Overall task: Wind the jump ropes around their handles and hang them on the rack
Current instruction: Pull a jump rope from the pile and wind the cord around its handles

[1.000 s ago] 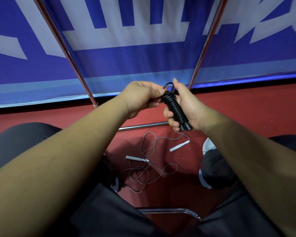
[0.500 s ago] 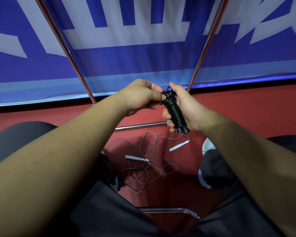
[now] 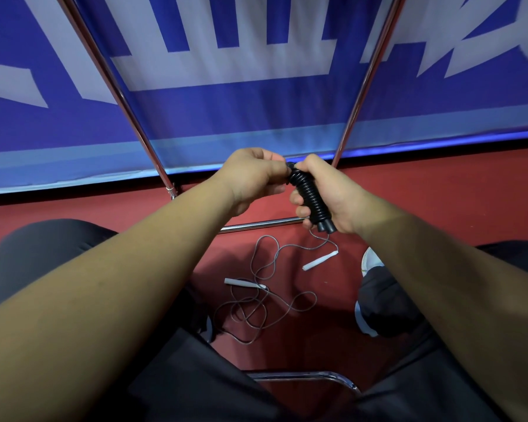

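Gripping wound black jump rope (image 3: 310, 197) in right hand (image 3: 336, 193), fingers clamped round coils; pinching end at 12 o'clock with left hand (image 3: 253, 178) fingers. Tuck under last coil, pull snug.

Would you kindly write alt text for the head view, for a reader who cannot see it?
The right hand grips a black jump rope wound tightly round its paired handles, while the left hand pinches its top end. Below, a thin grey jump rope with white handles lies loose on the red floor.
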`<state>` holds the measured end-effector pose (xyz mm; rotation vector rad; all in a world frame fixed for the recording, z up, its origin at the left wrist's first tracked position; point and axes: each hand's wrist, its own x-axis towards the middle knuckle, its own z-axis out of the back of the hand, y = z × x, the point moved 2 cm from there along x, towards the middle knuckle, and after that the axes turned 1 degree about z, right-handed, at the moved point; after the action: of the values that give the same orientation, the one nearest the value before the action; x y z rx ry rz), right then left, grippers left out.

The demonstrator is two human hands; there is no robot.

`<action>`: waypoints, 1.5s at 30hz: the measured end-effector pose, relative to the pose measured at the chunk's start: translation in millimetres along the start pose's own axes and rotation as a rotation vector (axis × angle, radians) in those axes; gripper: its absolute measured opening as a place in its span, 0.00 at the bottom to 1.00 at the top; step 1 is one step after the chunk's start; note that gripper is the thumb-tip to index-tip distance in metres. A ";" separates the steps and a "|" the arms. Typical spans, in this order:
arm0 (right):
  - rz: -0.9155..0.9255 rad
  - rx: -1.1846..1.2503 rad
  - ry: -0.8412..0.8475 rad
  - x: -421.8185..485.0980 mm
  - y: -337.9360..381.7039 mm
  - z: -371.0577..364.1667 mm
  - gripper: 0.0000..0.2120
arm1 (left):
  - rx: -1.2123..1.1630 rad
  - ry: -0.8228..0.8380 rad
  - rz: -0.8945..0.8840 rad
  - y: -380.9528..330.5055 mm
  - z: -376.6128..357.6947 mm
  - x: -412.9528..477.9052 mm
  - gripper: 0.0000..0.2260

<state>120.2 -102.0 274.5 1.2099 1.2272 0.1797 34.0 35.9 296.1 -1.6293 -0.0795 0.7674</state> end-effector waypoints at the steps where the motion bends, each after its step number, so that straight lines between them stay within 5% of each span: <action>1: 0.001 0.005 -0.007 -0.5 -0.7 -0.4 0.14 | -0.019 0.012 0.005 0.2 -0.3 -0.8 0.06; 18: 0.002 0.038 -0.011 -6.8 4.5 -7.0 0.16 | -0.097 -0.003 -0.043 -14.1 5.1 -8.4 0.08; 23: 0.014 0.036 0.023 -7.7 -0.4 -7.8 0.21 | -0.024 0.044 -0.073 -11.1 3.3 -6.6 0.06; 31: 0.014 0.035 0.014 -9.1 1.3 -10.1 0.20 | 0.184 -0.100 -0.234 -5.1 -3.7 -4.4 0.03; 45: -0.002 0.142 0.019 -6.8 2.4 -7.2 0.18 | 0.010 -0.016 -0.098 -9.9 -0.4 -8.2 0.08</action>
<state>112.9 -101.3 281.6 1.3319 1.2746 0.1038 31.5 34.1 308.5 -1.5982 -0.1652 0.7045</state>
